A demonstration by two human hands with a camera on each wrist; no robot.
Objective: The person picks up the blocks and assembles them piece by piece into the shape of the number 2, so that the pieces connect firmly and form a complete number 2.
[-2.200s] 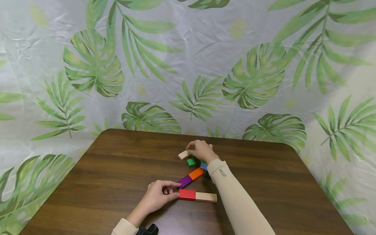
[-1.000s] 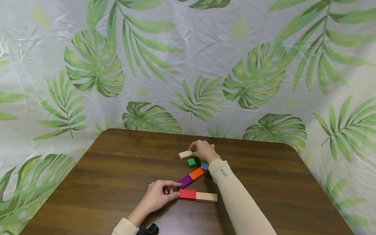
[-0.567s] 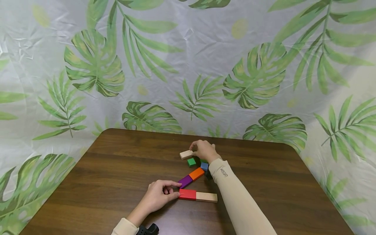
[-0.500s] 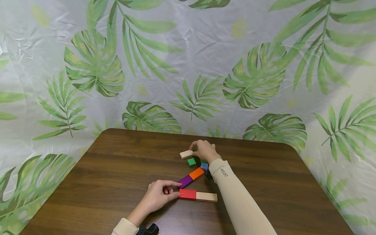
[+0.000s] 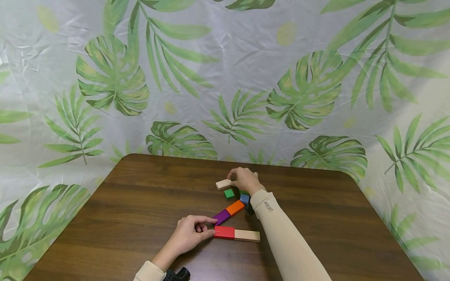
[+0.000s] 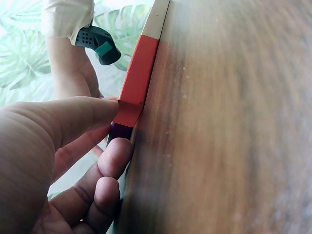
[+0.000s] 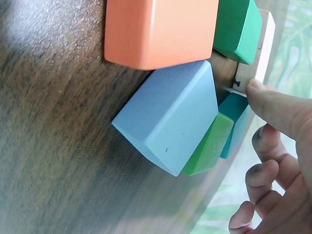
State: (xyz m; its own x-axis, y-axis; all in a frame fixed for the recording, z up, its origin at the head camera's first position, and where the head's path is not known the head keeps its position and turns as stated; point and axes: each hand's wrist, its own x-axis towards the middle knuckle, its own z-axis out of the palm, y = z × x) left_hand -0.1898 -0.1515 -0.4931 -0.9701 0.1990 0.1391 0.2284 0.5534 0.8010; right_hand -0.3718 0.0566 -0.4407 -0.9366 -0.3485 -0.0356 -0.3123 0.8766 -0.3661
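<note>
My left hand (image 5: 191, 232) is at the near end of the arrangement. Its thumb touches the left end of a red block (image 5: 224, 232), while the index finger reaches onto a purple block (image 5: 222, 217); the other fingers are bent underneath. Farther back, my right hand (image 5: 245, 180) pinches one end of a plain wooden block (image 5: 223, 184) between thumb and index finger. In the right wrist view the thumb presses that wooden block's end (image 7: 242, 78), with the index fingertip hidden. Just in front lies a small green block (image 5: 229, 194).
An orange block (image 5: 235, 208) continues the purple one, touching a blue block (image 5: 244, 198). Beyond the blue one are a light green block (image 7: 209, 146) and a teal block (image 7: 235, 122). Another plain wooden block (image 5: 247, 235) extends the red one. All lie on a brown table (image 5: 140, 203).
The far wooden block has turned a little and shifted slightly right along with my right hand. My left hand and the near blocks stay where they were.
</note>
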